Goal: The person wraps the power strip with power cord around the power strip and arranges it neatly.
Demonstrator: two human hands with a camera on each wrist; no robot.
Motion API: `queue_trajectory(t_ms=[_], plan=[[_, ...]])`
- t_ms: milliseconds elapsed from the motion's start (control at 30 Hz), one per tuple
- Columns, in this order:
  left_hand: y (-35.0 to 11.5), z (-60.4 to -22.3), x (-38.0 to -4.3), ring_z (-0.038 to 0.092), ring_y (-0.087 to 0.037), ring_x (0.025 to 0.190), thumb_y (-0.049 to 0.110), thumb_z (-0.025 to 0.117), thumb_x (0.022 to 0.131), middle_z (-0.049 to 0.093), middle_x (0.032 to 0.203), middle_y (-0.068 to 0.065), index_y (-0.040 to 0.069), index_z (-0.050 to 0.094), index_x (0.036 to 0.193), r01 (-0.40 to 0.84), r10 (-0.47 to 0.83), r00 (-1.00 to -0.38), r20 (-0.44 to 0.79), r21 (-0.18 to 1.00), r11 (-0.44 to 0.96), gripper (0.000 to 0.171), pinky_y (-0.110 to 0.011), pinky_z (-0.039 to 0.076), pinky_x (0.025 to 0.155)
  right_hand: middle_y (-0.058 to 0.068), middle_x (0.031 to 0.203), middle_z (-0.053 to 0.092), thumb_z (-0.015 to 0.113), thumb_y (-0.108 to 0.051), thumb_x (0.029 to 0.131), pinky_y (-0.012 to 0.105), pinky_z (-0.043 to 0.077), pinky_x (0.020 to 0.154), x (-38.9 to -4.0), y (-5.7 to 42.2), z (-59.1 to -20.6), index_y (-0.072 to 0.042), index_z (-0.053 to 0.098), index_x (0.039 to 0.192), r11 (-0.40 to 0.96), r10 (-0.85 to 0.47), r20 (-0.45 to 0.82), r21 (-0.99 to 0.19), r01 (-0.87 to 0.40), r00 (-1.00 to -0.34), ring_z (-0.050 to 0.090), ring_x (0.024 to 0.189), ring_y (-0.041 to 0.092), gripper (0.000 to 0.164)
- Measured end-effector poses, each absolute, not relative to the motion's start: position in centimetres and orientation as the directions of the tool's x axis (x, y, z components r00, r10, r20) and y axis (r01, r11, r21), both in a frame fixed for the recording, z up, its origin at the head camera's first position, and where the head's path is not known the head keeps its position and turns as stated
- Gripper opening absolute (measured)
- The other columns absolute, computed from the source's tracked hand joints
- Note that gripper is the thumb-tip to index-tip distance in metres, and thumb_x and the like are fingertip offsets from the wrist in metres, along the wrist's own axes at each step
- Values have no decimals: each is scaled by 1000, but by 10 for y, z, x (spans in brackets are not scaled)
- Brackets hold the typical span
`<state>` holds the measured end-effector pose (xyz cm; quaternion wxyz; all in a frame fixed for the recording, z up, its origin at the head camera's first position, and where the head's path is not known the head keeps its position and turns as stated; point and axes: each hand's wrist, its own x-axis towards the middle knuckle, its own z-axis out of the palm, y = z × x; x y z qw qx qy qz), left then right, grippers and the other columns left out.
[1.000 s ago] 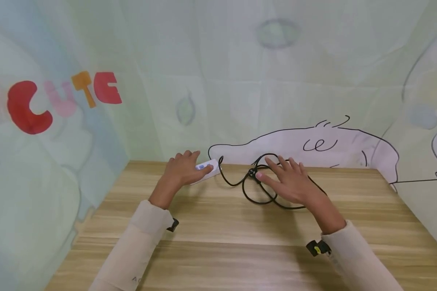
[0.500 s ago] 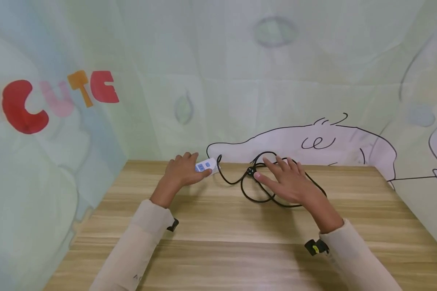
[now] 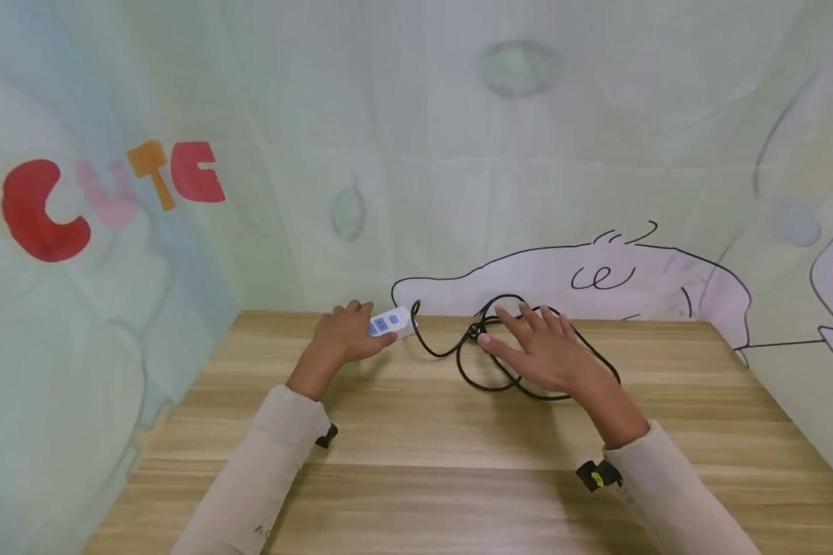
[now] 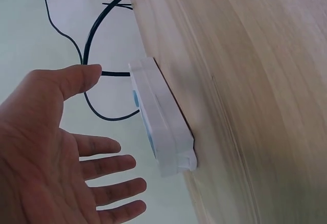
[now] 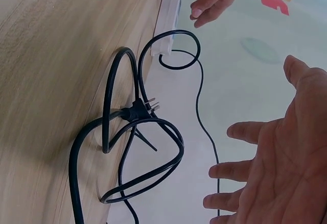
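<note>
A white power strip (image 3: 392, 319) with blue socket faces lies on the table near its back edge. My left hand (image 3: 343, 335) hovers over its left end in the head view, hiding that part. In the left wrist view, a gap shows between the straight fingers (image 4: 115, 191) and the strip (image 4: 163, 116). The strip's black cord is looped beside it, with its plug (image 5: 137, 111) among the coils, prongs bare. Fingers spread, my right hand (image 3: 541, 354) hangs over the loops; the right wrist view shows it apart from the cord (image 5: 110, 88).
The wood-grain table (image 3: 416, 501) ends against a printed cloth backdrop (image 3: 430, 193) at the back, and more cloth stands on both sides. Red, pink and orange letters (image 3: 197, 171) mark the left cloth. A black strap piece (image 3: 597, 476) sits at the right sleeve.
My left thumb has drawn back from the strip's face, so more of the blue sockets shows. My right hand keeps its place over the cord. The head view shifts slightly.
</note>
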<state>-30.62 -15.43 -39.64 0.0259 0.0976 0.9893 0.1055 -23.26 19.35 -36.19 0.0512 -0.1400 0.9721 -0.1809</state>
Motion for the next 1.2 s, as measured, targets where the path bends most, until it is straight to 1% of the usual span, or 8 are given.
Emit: queue_trajectory(t_ms=[233,467,567,667,800,1067,1200], plan=[[-158,-401,-309,61,-50,134,54,65,104,57,158,-29,-6,46,165,188,201,-979,-43,201,961,88,-68,48,119,24,188,17,34,-81,110,76,2,138,-232,191,-362,-24,30,180,895,-292,-40,-365,-258,-956,6,173,59,91],[-156,-408,-308,59,-48,134,51,68,104,57,157,-29,-5,44,166,189,209,-976,-68,222,957,87,-68,46,121,26,187,16,33,-83,109,78,2,137,-231,190,-368,-22,31,180,892,-294,-39,-370,-259,-955,6,172,61,93],[-155,-410,-307,59,-47,132,49,68,104,58,155,-28,-4,44,167,183,205,-976,-78,227,956,87,-67,47,120,27,187,17,32,-85,108,77,1,137,-230,188,-372,-22,31,180,892,-291,-45,-374,-254,-956,6,172,61,96],[-154,-409,-308,60,-46,128,47,69,103,60,151,-27,-4,46,165,186,205,-977,-58,232,955,84,-65,49,117,27,187,19,31,-87,107,77,1,137,-231,185,-373,-22,31,180,893,-290,-39,-370,-256,-956,6,173,60,97],[-149,-408,-313,62,-44,125,47,69,103,62,147,-26,-4,48,163,207,221,-974,-40,227,952,81,-63,51,114,27,186,20,32,-84,108,78,1,136,-233,185,-372,-22,32,179,900,-286,-34,-352,-256,-958,5,173,59,94],[-144,-409,-321,62,-43,125,46,71,105,62,149,-25,-3,49,162,201,216,-974,-67,189,961,78,-63,50,117,26,187,20,32,-82,109,78,2,137,-235,183,-371,-24,31,180,901,-292,-55,-351,-256,-955,5,173,59,91],[-143,-409,-321,62,-42,126,42,72,106,62,150,-25,-4,50,161,200,219,-972,-83,196,960,76,-63,49,119,27,186,22,33,-82,109,78,1,136,-237,184,-374,-24,31,180,895,-297,-53,-363,-259,-953,6,173,61,92]])
